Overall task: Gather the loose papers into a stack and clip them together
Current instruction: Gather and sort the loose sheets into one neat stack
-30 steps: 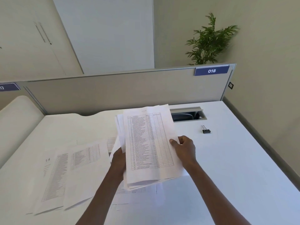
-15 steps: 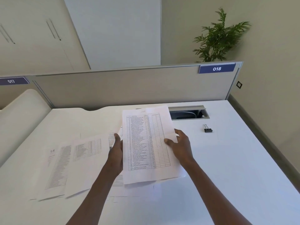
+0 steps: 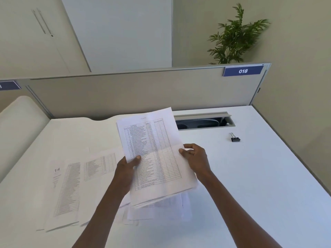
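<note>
Paper stack [image 3: 154, 158] between left [image 3: 125, 169] and right grip [image 3: 196, 158]

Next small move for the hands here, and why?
Probably lower the held white printed sheets onto the loose pages on the white desk to gather them: left hand and right hand grip only part, and the black binder clip lies untouched.

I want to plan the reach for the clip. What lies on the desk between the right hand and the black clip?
Nothing: in the head view, only bare white desk lies between the right hand and the black clip.
</note>
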Demonstrator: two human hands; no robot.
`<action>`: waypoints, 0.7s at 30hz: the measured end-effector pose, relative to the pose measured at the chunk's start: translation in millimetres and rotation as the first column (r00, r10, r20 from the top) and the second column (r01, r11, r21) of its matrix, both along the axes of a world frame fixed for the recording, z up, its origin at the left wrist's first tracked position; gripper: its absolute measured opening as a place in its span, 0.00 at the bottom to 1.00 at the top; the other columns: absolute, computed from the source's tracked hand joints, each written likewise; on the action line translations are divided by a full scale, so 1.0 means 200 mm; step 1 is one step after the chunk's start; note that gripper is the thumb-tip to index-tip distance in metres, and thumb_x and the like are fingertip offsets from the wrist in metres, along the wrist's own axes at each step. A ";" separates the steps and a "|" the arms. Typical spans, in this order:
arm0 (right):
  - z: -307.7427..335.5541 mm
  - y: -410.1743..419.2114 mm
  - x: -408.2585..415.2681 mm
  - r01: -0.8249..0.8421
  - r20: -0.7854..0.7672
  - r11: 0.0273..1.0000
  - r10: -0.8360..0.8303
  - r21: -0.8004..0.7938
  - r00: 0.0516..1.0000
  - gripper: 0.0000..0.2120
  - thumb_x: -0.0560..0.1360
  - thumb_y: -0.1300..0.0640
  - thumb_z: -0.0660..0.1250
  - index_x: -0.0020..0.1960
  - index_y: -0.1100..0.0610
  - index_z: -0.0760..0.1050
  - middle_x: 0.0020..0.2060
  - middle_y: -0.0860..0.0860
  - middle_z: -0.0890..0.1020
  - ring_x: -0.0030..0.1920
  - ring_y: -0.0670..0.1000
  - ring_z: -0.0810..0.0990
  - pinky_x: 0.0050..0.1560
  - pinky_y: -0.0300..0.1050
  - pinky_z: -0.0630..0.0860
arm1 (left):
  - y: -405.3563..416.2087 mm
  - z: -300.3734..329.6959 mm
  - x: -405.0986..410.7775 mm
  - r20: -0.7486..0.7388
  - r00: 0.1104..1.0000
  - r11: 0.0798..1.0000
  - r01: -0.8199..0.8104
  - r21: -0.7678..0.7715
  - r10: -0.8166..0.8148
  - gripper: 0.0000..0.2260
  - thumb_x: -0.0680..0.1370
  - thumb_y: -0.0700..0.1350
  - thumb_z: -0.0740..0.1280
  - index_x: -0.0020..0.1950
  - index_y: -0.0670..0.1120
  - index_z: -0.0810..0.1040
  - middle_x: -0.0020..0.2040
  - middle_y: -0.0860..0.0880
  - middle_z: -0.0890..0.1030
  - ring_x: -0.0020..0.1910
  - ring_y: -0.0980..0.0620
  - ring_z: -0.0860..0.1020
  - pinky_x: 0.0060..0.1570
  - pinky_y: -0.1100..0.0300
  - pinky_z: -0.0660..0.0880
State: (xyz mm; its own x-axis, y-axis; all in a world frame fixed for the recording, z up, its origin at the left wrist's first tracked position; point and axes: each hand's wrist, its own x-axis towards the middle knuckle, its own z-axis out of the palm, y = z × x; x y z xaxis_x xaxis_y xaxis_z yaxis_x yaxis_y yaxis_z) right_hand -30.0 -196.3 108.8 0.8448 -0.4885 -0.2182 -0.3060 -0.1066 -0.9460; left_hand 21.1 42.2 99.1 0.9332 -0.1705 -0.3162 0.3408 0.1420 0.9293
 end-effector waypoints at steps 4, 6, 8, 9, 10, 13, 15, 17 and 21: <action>-0.16 0.06 0.08 0.185 -0.158 0.982 -0.179 0.025 0.971 0.11 0.74 0.51 0.69 0.51 0.57 0.80 0.42 0.52 0.87 0.36 0.51 0.80 0.41 0.47 0.78 | 0.19 -0.02 0.11 0.033 0.999 0.999 -0.025 0.030 0.024 0.08 0.79 0.38 0.67 0.56 0.42 0.83 0.52 0.44 0.86 0.53 0.44 0.84 0.55 0.49 0.78; -0.26 0.09 0.09 0.212 -0.275 0.968 -0.242 -0.135 0.930 0.16 0.73 0.49 0.71 0.57 0.57 0.79 0.53 0.53 0.84 0.51 0.54 0.82 0.55 0.49 0.77 | 0.28 -0.04 0.18 0.035 0.999 0.999 -0.021 0.048 0.019 0.07 0.79 0.39 0.68 0.54 0.43 0.83 0.51 0.45 0.86 0.52 0.45 0.84 0.54 0.50 0.77; -0.35 0.12 0.08 0.164 -0.374 0.956 -0.249 -0.244 0.893 0.25 0.72 0.47 0.73 0.63 0.60 0.75 0.61 0.56 0.80 0.63 0.58 0.76 0.62 0.49 0.73 | 0.36 -0.07 0.24 0.018 1.000 0.998 -0.015 0.059 0.014 0.07 0.78 0.39 0.68 0.54 0.43 0.83 0.52 0.44 0.86 0.52 0.45 0.84 0.54 0.50 0.77; -0.39 0.14 0.08 0.110 -0.427 0.953 -0.228 -0.284 0.875 0.28 0.71 0.46 0.73 0.64 0.62 0.73 0.62 0.57 0.78 0.65 0.59 0.74 0.63 0.51 0.73 | 0.39 -0.09 0.27 0.012 1.000 0.998 -0.014 0.062 0.013 0.08 0.78 0.39 0.68 0.55 0.43 0.83 0.52 0.44 0.86 0.52 0.45 0.84 0.55 0.50 0.77; -0.43 0.16 0.08 0.052 -0.484 0.945 -0.212 -0.323 0.849 0.31 0.70 0.44 0.74 0.63 0.63 0.71 0.62 0.59 0.76 0.65 0.61 0.72 0.62 0.52 0.72 | 0.43 -0.10 0.30 0.009 1.000 0.998 -0.005 0.063 0.004 0.08 0.78 0.39 0.68 0.57 0.43 0.83 0.54 0.44 0.86 0.53 0.45 0.84 0.55 0.49 0.77; -0.49 0.26 0.07 -0.083 -0.594 0.899 -0.212 -0.430 0.776 0.37 0.66 0.40 0.77 0.62 0.63 0.69 0.61 0.60 0.71 0.66 0.61 0.69 0.58 0.53 0.73 | 0.48 -0.12 0.37 0.017 1.000 0.998 0.020 0.065 -0.021 0.10 0.78 0.39 0.68 0.59 0.45 0.82 0.55 0.46 0.86 0.54 0.45 0.84 0.57 0.48 0.77; -0.51 0.33 0.07 -0.142 -0.612 0.845 -0.247 -0.516 0.751 0.38 0.63 0.41 0.79 0.61 0.62 0.69 0.60 0.58 0.71 0.64 0.60 0.69 0.56 0.52 0.74 | 0.51 -0.13 0.39 0.014 0.999 0.997 0.035 0.063 -0.036 0.09 0.79 0.38 0.67 0.57 0.46 0.82 0.53 0.47 0.86 0.52 0.47 0.84 0.55 0.49 0.77; -0.51 0.37 0.08 -0.182 -0.622 0.799 -0.280 -0.573 0.731 0.37 0.62 0.43 0.80 0.61 0.62 0.70 0.59 0.58 0.72 0.62 0.59 0.70 0.56 0.51 0.75 | 0.54 -0.15 0.41 0.009 0.999 0.996 0.046 0.074 -0.047 0.09 0.79 0.38 0.67 0.56 0.47 0.82 0.53 0.48 0.86 0.53 0.47 0.84 0.56 0.49 0.77; -0.52 0.39 0.10 -0.187 -0.634 0.782 -0.313 -0.594 0.707 0.36 0.62 0.46 0.81 0.61 0.62 0.69 0.59 0.58 0.75 0.62 0.59 0.73 0.57 0.51 0.75 | 0.56 -0.20 0.40 -0.014 0.998 0.996 0.056 0.071 -0.055 0.10 0.79 0.38 0.67 0.59 0.46 0.82 0.55 0.47 0.86 0.55 0.46 0.83 0.59 0.47 0.76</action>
